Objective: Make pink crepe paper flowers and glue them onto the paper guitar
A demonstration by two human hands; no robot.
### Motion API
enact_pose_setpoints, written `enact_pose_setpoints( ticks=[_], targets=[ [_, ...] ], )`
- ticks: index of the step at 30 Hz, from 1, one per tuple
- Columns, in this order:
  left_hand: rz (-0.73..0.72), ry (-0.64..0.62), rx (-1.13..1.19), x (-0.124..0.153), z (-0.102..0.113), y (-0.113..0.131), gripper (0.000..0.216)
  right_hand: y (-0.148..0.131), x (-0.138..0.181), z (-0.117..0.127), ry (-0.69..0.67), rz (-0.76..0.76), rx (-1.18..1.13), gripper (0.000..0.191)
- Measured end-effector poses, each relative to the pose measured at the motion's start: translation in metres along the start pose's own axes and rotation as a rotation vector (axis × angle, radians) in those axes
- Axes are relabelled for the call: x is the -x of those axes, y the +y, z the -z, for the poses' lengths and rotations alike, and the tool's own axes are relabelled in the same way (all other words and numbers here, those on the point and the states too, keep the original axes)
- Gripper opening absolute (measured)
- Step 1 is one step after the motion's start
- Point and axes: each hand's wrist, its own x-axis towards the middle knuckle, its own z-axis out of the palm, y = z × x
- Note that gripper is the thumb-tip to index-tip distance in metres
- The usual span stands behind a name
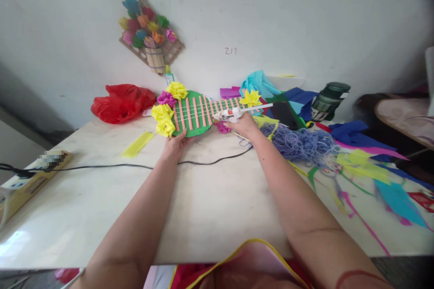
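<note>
A green paper guitar (193,115) with pink strips, white strings and yellow and purple paper flowers lies at the far side of the white table (210,207). My left hand (174,143) holds the lower edge of its round body, fingers curled on it. My right hand (241,125) is closed round a white glue gun (228,115), its nozzle pointing left at the guitar's neck. A glue stick (259,107) sticks out of the gun's back. The gun's black cord (203,162) runs left across the table.
A red plastic bag (122,101) lies far left. Blue yarn (300,142), coloured paper sheets and scraps (373,167) and a dark jar (329,99) crowd the right. A power strip (30,180) sits at the left edge. A paper-flower craft (151,36) hangs on the wall.
</note>
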Motion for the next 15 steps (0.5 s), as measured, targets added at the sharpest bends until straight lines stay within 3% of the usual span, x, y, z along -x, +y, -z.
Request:
enact_pose_setpoints(
  ticks=[15],
  targets=[
    [-0.004, 0.003, -0.005, 0.0013, -0.0016, 0.0006, 0.054, 0.0043, -0.0036, -0.0064, -0.006, 0.041, 0.097, 0.041]
  ],
)
